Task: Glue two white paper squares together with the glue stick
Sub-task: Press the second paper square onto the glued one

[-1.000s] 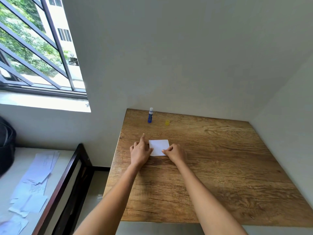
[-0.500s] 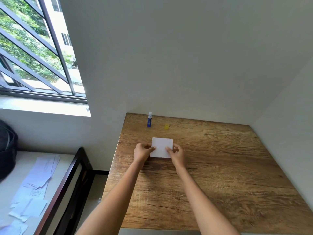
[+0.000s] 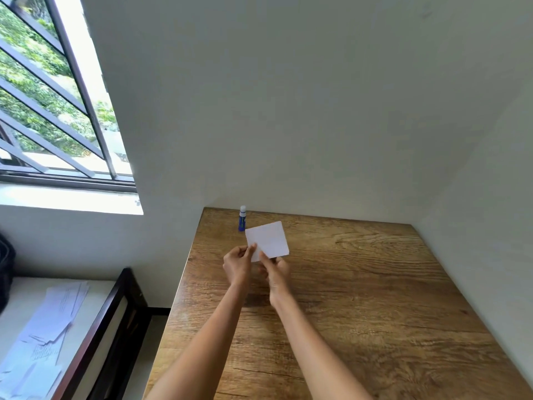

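Head view: white paper square (image 3: pixel 268 241) lifted off the wooden table (image 3: pixel 360 298), tilted, pinched at its near-left corner by both hands at once. Left hand (image 3: pixel 238 265) on the corner at about 7 o'clock of the sheet, thumb and fingertips curled onto the edge; right hand (image 3: pixel 277 271) just beside it at 6 o'clock, index finger and thumb nipping the same corner. Hands close together, nearly touching. Cannot tell whether one sheet or two stacked ones; only a single white face showing.

Handling, as a judgement: very light, thin, limp enough to droop if held by one corner, easily creased or dog-eared, prone to sliding against a second sheet before glue sets. Best taken by edges or corners with a light pinch, then pressed flat on the tabletop with straight fingers.

Glue stick (image 3: pixel 242 218) upright at 11 o'clock of the paper, close to the far table edge and the wall, blue barrel with pale tip, seemingly uncapped. Small, rigid, smooth cylinder, easy to topple; best gripped round the barrel.

Table: brown, strong wood grain, matte, flat, hard. Wall (image 3: pixel 288 111) plain pale plaster. Barred window (image 3: pixel 57 111) at 10 o'clock, loose papers (image 3: pixel 49 321) at 8 o'clock on a lower surface.
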The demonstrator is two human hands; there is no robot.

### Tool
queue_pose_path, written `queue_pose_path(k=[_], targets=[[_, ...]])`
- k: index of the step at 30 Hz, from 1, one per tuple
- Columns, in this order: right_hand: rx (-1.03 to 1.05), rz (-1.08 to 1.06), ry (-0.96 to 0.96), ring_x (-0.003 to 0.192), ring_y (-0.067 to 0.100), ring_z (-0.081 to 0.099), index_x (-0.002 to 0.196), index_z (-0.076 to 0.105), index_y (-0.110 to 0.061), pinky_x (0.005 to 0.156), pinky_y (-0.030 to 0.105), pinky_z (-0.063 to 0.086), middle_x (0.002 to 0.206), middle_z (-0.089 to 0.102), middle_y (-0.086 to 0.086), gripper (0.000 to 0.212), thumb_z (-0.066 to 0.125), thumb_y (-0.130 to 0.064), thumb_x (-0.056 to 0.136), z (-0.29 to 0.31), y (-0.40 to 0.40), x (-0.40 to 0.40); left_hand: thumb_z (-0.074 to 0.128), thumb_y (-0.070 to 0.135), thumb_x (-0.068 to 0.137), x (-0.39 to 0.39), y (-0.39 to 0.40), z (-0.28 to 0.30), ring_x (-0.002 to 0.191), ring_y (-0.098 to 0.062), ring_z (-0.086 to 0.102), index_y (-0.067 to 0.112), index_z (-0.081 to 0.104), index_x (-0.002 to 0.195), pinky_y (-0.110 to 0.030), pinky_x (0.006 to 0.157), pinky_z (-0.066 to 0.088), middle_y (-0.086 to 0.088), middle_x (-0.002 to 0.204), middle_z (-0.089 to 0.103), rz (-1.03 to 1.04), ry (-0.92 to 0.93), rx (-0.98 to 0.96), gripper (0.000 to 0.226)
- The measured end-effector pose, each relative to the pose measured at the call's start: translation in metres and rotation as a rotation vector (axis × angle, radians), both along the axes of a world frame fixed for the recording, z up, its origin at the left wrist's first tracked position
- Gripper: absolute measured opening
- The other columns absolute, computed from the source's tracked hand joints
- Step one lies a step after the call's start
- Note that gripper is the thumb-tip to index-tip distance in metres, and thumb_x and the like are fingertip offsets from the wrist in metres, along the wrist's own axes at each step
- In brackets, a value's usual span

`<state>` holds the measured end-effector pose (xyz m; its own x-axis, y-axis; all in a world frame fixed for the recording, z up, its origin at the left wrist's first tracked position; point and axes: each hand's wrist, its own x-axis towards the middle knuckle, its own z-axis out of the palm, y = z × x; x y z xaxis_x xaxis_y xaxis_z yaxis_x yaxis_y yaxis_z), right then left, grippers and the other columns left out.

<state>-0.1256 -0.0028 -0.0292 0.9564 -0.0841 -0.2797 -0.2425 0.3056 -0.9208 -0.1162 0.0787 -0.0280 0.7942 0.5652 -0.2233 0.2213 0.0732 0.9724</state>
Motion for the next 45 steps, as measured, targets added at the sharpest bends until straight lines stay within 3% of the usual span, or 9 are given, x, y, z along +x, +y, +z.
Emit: queue_pose_path(k=[4, 16, 20, 26, 29, 33, 37, 41, 45], targets=[[0.043, -0.071, 0.061, 0.066, 0.010, 0.058, 0.085, 0.067, -0.011, 0.056, 0.020, 0.048, 0.080, 0.067, 0.002, 0.010, 0.073, -0.014, 0.078, 0.002, -0.006, 0.010, 0.071, 0.034, 0.081, 0.005, -0.005, 0.002, 0.074, -0.012, 0.063, 0.020, 0.069, 0.077, -0.027, 0.064, 0.048, 0.002, 0.078, 0.068, -0.004, -0.009, -0.016, 0.014], [-0.075, -0.058, -0.019, 0.058, 0.009, 0.053, 0.085, 0.068, -0.018, 0.043, 0.012, 0.043, 0.071, 0.064, -0.001, 0.016, 0.072, -0.033, 0.078, 0.026, -0.071, 0.039, 0.073, 0.033, 0.078, 0.015, -0.006, 0.000, 0.076, -0.019, 0.064, 0.022, 0.070, 0.074, -0.037, 0.072, 0.054, -0.001, 0.079, 0.070, -0.065, -0.038, -0.005, 0.012], [-0.282, 0.106, -0.097, 0.066, 0.013, 0.062, 0.089, 0.068, -0.010, 0.048, 0.017, 0.048, 0.081, 0.069, 0.005, 0.021, 0.072, -0.028, 0.079, 0.042, -0.071, 0.056, 0.072, 0.032, 0.079, 0.018, -0.018, 0.006, 0.069, -0.014, 0.062, 0.024, 0.068, 0.071, -0.034, 0.067, 0.052, 0.002, 0.074, 0.069, -0.143, -0.050, 0.034, 0.012], [-0.323, 0.142, -0.164, 0.071, 0.013, 0.063, 0.083, 0.066, -0.015, 0.053, 0.019, 0.050, 0.083, 0.068, 0.004, 0.012, 0.067, -0.027, 0.084, 0.037, -0.077, 0.064, 0.060, 0.033, 0.089, 0.027, -0.030, 0.018, 0.055, -0.012, 0.052, 0.014, 0.063, 0.065, -0.026, 0.051, 0.037, -0.001, 0.061, 0.059, -0.186, -0.163, 0.018, 0.031], [-0.340, 0.156, -0.159, 0.066, 0.012, 0.061, 0.077, 0.063, -0.017, 0.046, 0.014, 0.047, 0.076, 0.065, 0.001, 0.017, 0.061, -0.030, 0.089, 0.032, -0.076, 0.061, 0.064, 0.029, 0.087, 0.035, -0.033, 0.021, 0.062, -0.018, 0.056, 0.001, 0.066, 0.074, -0.031, 0.056, 0.041, -0.007, 0.068, 0.062, -0.138, -0.143, 0.081, 0.031], [-0.346, 0.136, -0.149, 0.063, 0.016, 0.055, 0.074, 0.057, -0.016, 0.050, 0.022, 0.041, 0.070, 0.058, 0.002, 0.035, 0.047, -0.042, 0.094, 0.032, -0.074, 0.067, 0.064, 0.029, 0.087, 0.043, -0.038, 0.017, 0.061, -0.015, 0.050, 0.006, 0.065, 0.070, -0.028, 0.055, 0.036, 0.000, 0.062, 0.058, -0.090, -0.097, 0.093, 0.028], [-0.511, 0.173, -0.223, 0.067, 0.014, 0.058, 0.077, 0.057, -0.018, 0.053, 0.024, 0.042, 0.075, 0.061, -0.001, 0.024, 0.061, -0.040, 0.087, 0.036, -0.076, 0.076, 0.065, 0.030, 0.086, 0.046, -0.043, 0.013, 0.064, -0.017, 0.057, 0.013, 0.066, 0.069, -0.033, 0.061, 0.044, 0.000, 0.066, 0.063, -0.097, -0.076, 0.095, 0.024], [-0.515, 0.127, -0.227, 0.057, 0.014, 0.042, 0.061, 0.046, -0.017, 0.050, 0.026, 0.028, 0.060, 0.045, -0.001, 0.038, 0.051, -0.036, 0.094, 0.034, -0.080, 0.085, 0.063, 0.033, 0.087, 0.053, -0.046, 0.018, 0.055, -0.014, 0.046, 0.015, 0.058, 0.059, -0.030, 0.055, 0.034, 0.000, 0.057, 0.054, -0.089, -0.065, 0.069, 0.034], [-0.462, 0.147, -0.210, 0.061, 0.015, 0.050, 0.072, 0.056, -0.013, 0.051, 0.024, 0.035, 0.066, 0.052, 0.002, 0.035, 0.050, -0.040, 0.093, 0.033, -0.086, 0.087, 0.059, 0.032, 0.090, 0.059, -0.050, 0.020, 0.056, -0.017, 0.044, 0.008, 0.058, 0.063, -0.030, 0.056, 0.033, -0.004, 0.058, 0.051, -0.064, -0.077, 0.015, 0.037]])
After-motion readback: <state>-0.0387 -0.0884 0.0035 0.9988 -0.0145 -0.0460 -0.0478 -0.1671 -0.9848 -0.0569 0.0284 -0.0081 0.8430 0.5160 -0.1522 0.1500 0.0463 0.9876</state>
